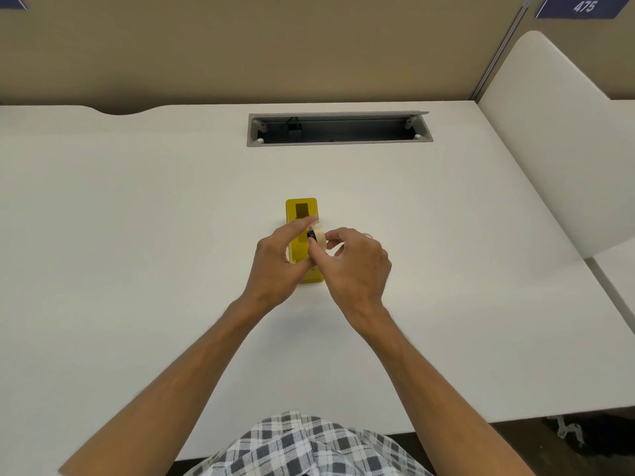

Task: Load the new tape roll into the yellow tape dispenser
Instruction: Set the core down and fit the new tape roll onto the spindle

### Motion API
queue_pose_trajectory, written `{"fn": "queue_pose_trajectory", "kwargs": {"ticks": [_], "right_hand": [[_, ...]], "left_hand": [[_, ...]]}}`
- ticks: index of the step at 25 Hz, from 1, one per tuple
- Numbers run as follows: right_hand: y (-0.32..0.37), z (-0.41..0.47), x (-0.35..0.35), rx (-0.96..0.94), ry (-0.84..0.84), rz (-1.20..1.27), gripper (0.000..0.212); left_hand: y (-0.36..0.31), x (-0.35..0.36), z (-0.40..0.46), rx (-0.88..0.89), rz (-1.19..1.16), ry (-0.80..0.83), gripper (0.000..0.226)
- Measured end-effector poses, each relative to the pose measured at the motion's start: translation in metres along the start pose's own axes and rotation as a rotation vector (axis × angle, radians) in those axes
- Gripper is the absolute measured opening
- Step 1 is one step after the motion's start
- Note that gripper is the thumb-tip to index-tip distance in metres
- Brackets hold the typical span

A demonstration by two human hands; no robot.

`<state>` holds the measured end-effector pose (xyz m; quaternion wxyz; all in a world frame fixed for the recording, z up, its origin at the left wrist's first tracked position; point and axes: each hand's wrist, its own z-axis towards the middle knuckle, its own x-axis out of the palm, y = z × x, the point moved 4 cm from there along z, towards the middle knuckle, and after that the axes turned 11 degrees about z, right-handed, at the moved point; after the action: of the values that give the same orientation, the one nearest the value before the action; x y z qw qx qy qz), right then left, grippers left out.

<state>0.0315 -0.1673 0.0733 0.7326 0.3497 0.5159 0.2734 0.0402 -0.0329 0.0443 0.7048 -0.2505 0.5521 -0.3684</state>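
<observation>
Both hands, the left hand (275, 266) and right hand (354, 266), pinched the tape roll (318, 237) over the yellow tape dispenser (302, 214) at the worktop's (137, 218) middle, dispenser running twelve to six o'clock; tilted, the roll might jam or slip.

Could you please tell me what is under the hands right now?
The yellow dispenser lies on the table under both hands, which hold the tape roll above it. Its middle is covered.

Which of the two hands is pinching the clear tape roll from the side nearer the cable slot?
The left hand: its forefinger reaches over the tape roll on the far side; the right hand holds its near side.
</observation>
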Motion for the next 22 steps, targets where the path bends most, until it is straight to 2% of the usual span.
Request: {"fn": "queue_pose_trajectory", "kwargs": {"ticks": [6, 10, 16, 22], "right_hand": [[-0.008, 0.016, 0.019, 0.048, 0.003, -0.038, 0.024], [-0.010, 0.025, 0.029, 0.025, -0.007, -0.028, 0.023], [-0.007, 0.041, 0.045, -0.010, -0.021, -0.009, 0.022], [-0.012, 0.051, 0.061, 0.001, 0.025, -0.067, 0.023]], "left_hand": [[0.021, -0.002, 0.008, -0.061, 0.044, 0.082, 0.071], [0.041, -0.005, 0.003, -0.111, 0.109, 0.097, 0.071], [0.084, -0.001, -0.019, -0.186, 0.416, 0.128, 0.054], [0.110, 0.005, -0.035, -0.122, 0.694, 0.187, 0.069]]}}
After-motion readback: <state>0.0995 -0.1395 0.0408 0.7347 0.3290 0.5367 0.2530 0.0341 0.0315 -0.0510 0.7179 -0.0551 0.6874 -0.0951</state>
